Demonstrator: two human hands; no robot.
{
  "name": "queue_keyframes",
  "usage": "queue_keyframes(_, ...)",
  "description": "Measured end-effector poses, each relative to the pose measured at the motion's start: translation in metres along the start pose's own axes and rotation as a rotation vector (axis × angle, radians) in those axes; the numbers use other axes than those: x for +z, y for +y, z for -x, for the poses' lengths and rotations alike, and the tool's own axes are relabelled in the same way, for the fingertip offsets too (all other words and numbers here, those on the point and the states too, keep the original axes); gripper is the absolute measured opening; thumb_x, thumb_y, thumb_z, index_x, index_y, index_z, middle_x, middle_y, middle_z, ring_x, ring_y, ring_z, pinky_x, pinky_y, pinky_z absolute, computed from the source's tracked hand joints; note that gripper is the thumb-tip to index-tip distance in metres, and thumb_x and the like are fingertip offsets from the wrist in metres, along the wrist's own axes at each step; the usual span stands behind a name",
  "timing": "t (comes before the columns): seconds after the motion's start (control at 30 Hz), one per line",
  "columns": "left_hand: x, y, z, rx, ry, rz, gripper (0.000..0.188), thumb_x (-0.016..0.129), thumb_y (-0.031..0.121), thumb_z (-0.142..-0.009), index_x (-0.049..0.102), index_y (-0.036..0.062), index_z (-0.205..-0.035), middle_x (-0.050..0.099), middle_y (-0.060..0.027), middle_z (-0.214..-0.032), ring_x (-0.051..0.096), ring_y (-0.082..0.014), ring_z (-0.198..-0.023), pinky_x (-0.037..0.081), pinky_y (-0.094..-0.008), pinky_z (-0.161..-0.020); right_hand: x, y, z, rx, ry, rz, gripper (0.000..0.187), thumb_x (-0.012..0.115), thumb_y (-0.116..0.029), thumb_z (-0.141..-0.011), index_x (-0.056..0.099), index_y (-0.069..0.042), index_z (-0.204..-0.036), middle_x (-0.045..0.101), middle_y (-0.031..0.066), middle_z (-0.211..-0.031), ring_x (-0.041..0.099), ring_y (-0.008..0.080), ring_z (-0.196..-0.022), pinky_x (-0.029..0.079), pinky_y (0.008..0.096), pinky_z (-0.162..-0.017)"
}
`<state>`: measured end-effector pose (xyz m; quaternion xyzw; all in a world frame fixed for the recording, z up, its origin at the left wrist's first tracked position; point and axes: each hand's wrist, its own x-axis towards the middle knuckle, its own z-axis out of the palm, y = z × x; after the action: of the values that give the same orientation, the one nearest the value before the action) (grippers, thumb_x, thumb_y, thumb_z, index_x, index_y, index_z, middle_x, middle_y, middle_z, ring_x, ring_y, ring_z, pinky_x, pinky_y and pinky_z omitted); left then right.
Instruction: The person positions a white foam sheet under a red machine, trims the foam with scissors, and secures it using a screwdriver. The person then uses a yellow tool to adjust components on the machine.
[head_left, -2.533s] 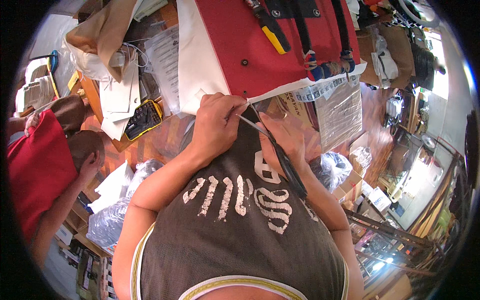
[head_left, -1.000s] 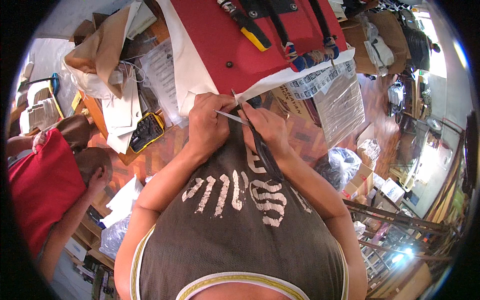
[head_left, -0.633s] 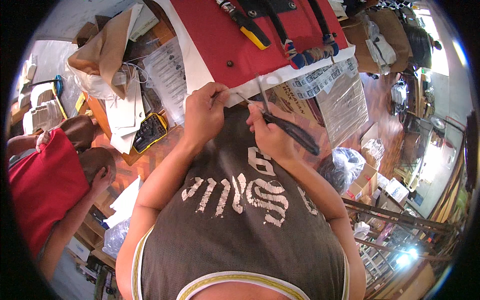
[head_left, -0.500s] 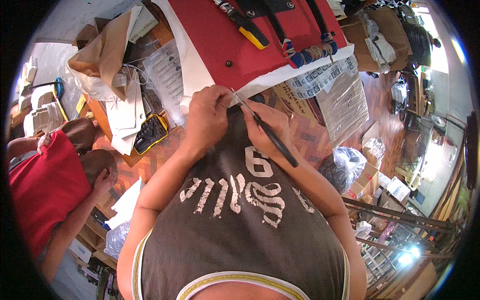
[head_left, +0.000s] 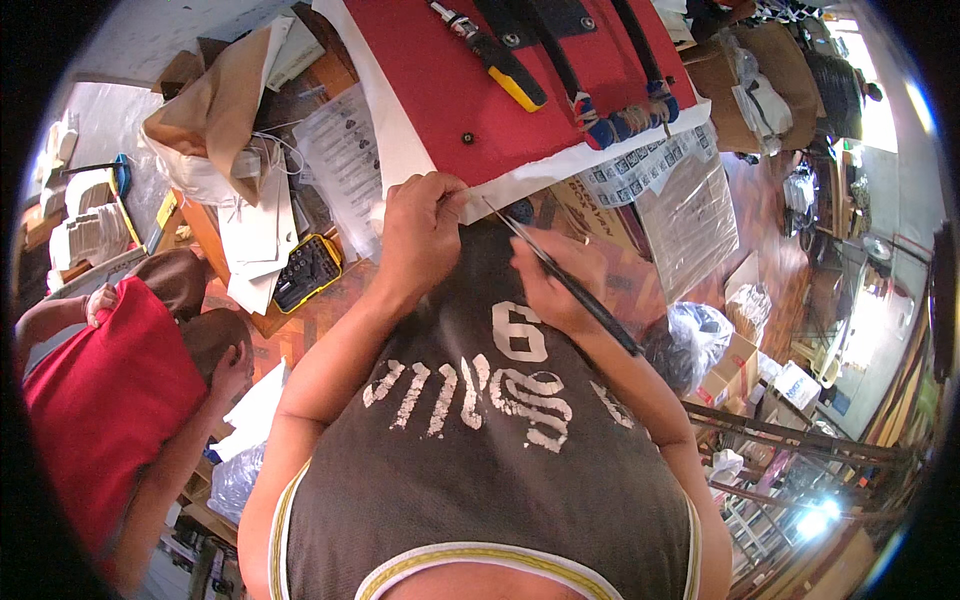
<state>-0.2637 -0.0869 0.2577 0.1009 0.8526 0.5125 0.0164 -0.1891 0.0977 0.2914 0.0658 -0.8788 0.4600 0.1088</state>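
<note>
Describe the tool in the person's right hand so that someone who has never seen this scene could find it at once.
Start at the big red panel with a white border on the worktable. At its near edge, the right hand holds a thin dark brush, its tip towards the white border. Unlike the yellow-handled tool lying on the panel, it is slim, dark and held.

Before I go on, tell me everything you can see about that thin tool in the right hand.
The thin tool is a long, slim, dark rod, like a fine brush or awl; its material is unclear. The right hand grips it midway, pen-style. It lies slanted, its pale pointed tip up-left at the white edge of the red panel, its dark end trailing down-right over the forearm. The left hand presses that same edge beside the tip.
</note>
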Motion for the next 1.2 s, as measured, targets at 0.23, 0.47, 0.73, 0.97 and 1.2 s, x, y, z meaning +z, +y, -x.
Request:
queue_keyframes(0.23, 0.001, 0.003, -0.012, 0.200, 0.026, -0.343, 0.010, 0.070, 0.007, -0.081, 0.066, 0.0076, -0.091, 0.067, -0.0096, -0.084, 0.062, -0.0302, -0.086, 0.041, -0.0429, -0.083, -0.079, 0.024, 0.020, 0.603, 0.267, -0.111, 0.027, 0.060, -0.027, -0.103, 0.065, -0.004, -0.091, 0.063, 0.0015, -0.067, 0.058, 0.0103, -0.057, 0.046, 0.0274, -0.054)
queue_keyframes(0.47, 0.003, 0.049, -0.028, 0.211, 0.044, -0.557, 0.022, 0.072, 0.006, -0.077, 0.068, 0.0073, -0.098, 0.064, -0.0118, -0.109, 0.061, -0.0330, -0.099, 0.042, -0.0424, -0.089, -0.167, 0.100, -0.028, 0.640, 0.506, -0.140, 0.028, 0.060, -0.027, -0.104, 0.064, 0.001, -0.107, 0.067, 0.0070, -0.078, 0.061, 0.0138, -0.062, 0.049, 0.0275, -0.059)
queue_keyframes(0.73, 0.107, 0.191, -0.120, 0.431, -0.061, -0.421, 0.020, 0.073, 0.000, -0.079, 0.068, 0.0053, -0.097, 0.066, -0.0102, -0.101, 0.062, -0.0314, -0.094, 0.049, -0.0412, -0.084, -0.250, 0.199, -0.093, 0.521, 0.314, -0.337, 0.022, 0.061, -0.020, -0.103, 0.067, 0.000, -0.100, 0.069, 0.0050, -0.080, 0.063, 0.0110, -0.062, 0.048, 0.0252, -0.057)
queue_keyframes(0.97, 0.246, 0.189, -0.151, 0.379, -0.084, -0.748, 0.020, 0.063, 0.011, -0.078, 0.067, 0.0034, -0.096, 0.063, -0.0086, -0.092, 0.059, -0.0271, -0.090, 0.045, -0.0387, -0.086, -0.250, 0.261, -0.144, 0.386, -0.022, -0.350, 0.033, 0.068, -0.017, -0.098, 0.066, -0.005, -0.129, 0.076, 0.0093, -0.098, 0.066, 0.0104, -0.065, 0.053, 0.0275, -0.059)
queue_keyframes(1.2, 0.264, 0.199, -0.161, 0.123, -0.204, -0.938, 0.014, 0.066, 0.012, -0.084, 0.067, 0.0057, -0.097, 0.067, -0.0092, -0.094, 0.060, -0.0282, -0.096, 0.039, -0.0452, -0.095, -0.263, 0.291, -0.178, 0.164, -0.328, -0.237, 0.035, 0.082, -0.016, -0.084, 0.072, -0.008, -0.116, 0.073, 0.0112, -0.081, 0.065, 0.0157, -0.066, 0.054, 0.0295, -0.065)
